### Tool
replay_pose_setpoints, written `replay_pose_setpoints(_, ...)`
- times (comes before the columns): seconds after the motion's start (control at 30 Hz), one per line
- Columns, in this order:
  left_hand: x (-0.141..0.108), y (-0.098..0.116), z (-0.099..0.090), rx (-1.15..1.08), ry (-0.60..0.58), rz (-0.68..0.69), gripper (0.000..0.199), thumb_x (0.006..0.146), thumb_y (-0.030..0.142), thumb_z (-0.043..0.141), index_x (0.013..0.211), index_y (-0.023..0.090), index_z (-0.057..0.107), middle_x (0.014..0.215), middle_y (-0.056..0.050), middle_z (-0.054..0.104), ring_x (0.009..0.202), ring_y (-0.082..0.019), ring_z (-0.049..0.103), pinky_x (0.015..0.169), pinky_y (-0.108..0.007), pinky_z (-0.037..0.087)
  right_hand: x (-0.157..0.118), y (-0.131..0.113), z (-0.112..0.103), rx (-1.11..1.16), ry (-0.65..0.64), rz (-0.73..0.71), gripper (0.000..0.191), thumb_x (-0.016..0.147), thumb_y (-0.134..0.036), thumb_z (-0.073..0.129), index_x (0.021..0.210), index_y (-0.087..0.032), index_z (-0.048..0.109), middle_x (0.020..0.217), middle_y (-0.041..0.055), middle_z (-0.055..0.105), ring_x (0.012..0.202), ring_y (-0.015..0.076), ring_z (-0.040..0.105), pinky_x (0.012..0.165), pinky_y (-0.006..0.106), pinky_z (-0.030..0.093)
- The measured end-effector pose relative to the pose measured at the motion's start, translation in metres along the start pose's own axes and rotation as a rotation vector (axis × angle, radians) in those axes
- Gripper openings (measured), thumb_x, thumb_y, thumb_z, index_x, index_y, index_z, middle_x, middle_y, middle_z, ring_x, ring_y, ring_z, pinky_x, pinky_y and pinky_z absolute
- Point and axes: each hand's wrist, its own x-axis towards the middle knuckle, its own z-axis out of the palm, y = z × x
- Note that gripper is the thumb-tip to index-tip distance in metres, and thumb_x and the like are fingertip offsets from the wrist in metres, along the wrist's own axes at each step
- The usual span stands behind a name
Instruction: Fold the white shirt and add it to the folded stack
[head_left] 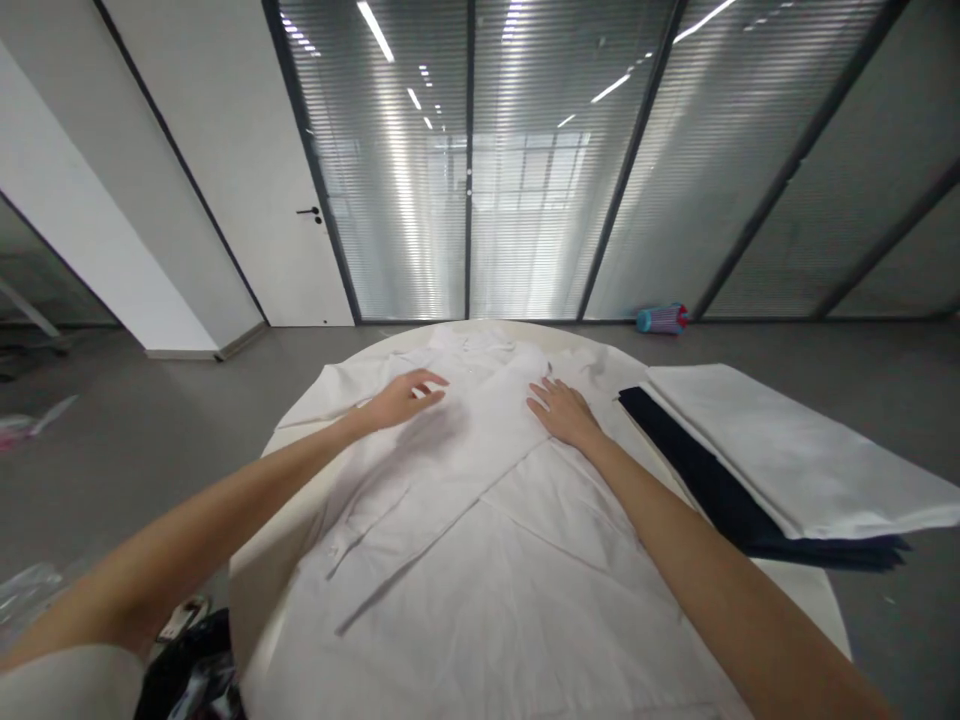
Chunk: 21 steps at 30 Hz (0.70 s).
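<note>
White shirt (525,600), near end running off the bottom edge between two bare forearms (697,560). It lies spread over a round, pale counter (814,590), filling the centre of the frame; what looks like the collar area (472,343) sits by the far rim. Long diagonal edge (442,535) crosses it from mid-frame towards lower left, probably a sleeve laid across; layering unclear.

Left hand (405,398): slightly left of centre, over the upper part of the shirt, fingers loosely bent, thumb apart. Shadow beneath suggests it is raised off the fabric. Grip released, nothing in it. Right hand (564,410): right of centre, fingers fanned palm-down against the shirt, no pinch visible; grip loose.

Handling, by judgement: light, soft, limp, not fragile; single layers would shift and wrinkle easily. Soft creases all over. Firmest holds likely at the shoulders or doubled edges, thumb above and fingers below, both sides together.

Right of frame: folded white fabric (795,450) on navy fabric (697,470), partly overhanging the rim. Lower left: black plastic bag (199,665), beside the counter.
</note>
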Motion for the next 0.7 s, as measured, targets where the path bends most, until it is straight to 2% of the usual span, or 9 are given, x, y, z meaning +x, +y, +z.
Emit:
replay_pose_setpoints(0.07,0.045,-0.009,-0.006,-0.185,0.167,-0.205,0.03,0.08,0.032,0.079,0.103,0.014,0.072,0.111,-0.011,0.071,0.079,-0.019,0.072,0.061,-0.023,0.051,-0.001,-0.001,-0.001,0.01,0.011,-0.001,0.056,0.105,-0.048,0.031,0.15,-0.021,0.05,0.16,0.0105,0.041,0.147,0.0309,0.035,0.119,0.047,0.028)
replay_pose_setpoints(0.1,0.066,-0.014,-0.008,-0.228,0.209,-0.259,0.032,0.079,0.028,0.079,0.105,0.013,0.07,0.11,-0.011,0.07,0.073,-0.016,0.071,0.057,-0.022,0.049,-0.002,-0.001,-0.002,0.013,0.019,-0.003,0.056,0.105,-0.048,0.032,0.15,-0.021,0.051,0.159,0.0107,0.042,0.147,0.0309,0.036,0.119,0.046,0.029)
replay_pose_setpoints(0.2,0.114,-0.03,-0.009,-0.299,0.265,-0.346,0.045,0.079,0.021,0.079,0.119,0.01,0.062,0.105,-0.012,0.068,0.062,-0.014,0.069,0.053,-0.021,0.048,-0.004,-0.002,-0.003,0.019,0.042,-0.006,0.054,0.104,-0.046,0.034,0.148,-0.019,0.053,0.157,0.0111,0.044,0.146,0.031,0.038,0.118,0.045,0.031)
replay_pose_setpoints(0.3,0.145,-0.047,-0.004,-0.362,0.298,-0.412,0.061,0.08,0.022,0.079,0.132,0.008,0.051,0.092,-0.01,0.069,0.059,-0.015,0.069,0.055,-0.024,0.051,-0.005,-0.001,-0.002,0.027,0.051,-0.005,0.053,0.104,-0.045,0.036,0.148,-0.02,0.054,0.157,0.0105,0.045,0.145,0.0308,0.039,0.118,0.045,0.031)
replay_pose_setpoints(0.4,0.169,-0.063,0.005,-0.411,0.34,-0.451,0.069,0.08,0.026,0.079,0.139,0.011,0.046,0.086,-0.006,0.068,0.061,-0.017,0.069,0.058,-0.027,0.053,-0.005,0.0,-0.001,0.036,0.047,-0.001,0.052,0.104,-0.045,0.037,0.147,-0.022,0.054,0.157,0.0093,0.045,0.145,0.03,0.039,0.118,0.045,0.032)
replay_pose_setpoints(0.53,0.192,-0.079,0.017,-0.405,0.413,-0.44,0.063,0.079,0.026,0.077,0.136,0.015,0.052,0.074,0.0,0.063,0.059,-0.014,0.064,0.057,-0.025,0.051,-0.004,0.0,-0.002,0.039,0.047,0.005,0.052,0.103,-0.045,0.039,0.147,-0.022,0.055,0.157,0.0087,0.045,0.145,0.0304,0.039,0.118,0.045,0.031)
replay_pose_setpoints(0.63,0.192,-0.086,0.023,-0.344,0.43,-0.353,0.047,0.079,0.025,0.074,0.122,0.012,0.063,0.068,0.0,0.062,0.061,-0.012,0.061,0.059,-0.023,0.049,-0.005,-0.001,-0.004,0.045,0.048,0.01,0.052,0.103,-0.044,0.039,0.147,-0.021,0.055,0.157,0.0086,0.045,0.145,0.0304,0.039,0.118,0.044,0.031)
replay_pose_setpoints(0.7,0.18,-0.088,0.024,-0.287,0.383,-0.264,0.03,0.077,0.025,0.072,0.105,0.011,0.07,0.07,-0.003,0.064,0.066,-0.013,0.062,0.062,-0.023,0.049,-0.005,-0.001,-0.004,0.056,0.046,0.014,0.051,0.103,-0.044,0.04,0.146,-0.021,0.055,0.157,0.0086,0.046,0.145,0.0304,0.039,0.118,0.044,0.031)
